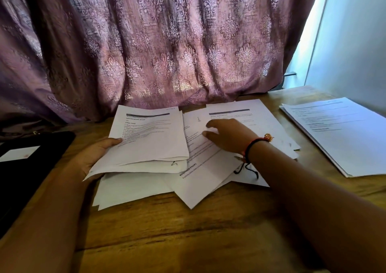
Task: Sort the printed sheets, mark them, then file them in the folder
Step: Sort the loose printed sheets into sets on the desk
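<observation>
Directly under right hand (226, 136), scattered sheets (208, 169)

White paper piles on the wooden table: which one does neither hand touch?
The neat white paper stack at far right; the others are held or pressed.

Worktop (188, 231): brown wood with visible grain, smooth, low satin sheen. Printed sheets (150, 147): thin white paper, matt, some edges curled. Side stack (344, 139): the same matt white paper. Curtain (167, 42): mauve woven cloth, coarse weave, damask motifs with a faint lustre. Folder (31, 168): black, smooth, dull finish; material cannot be told. Bracelet (253, 145): red and black thread cord, matt.
</observation>
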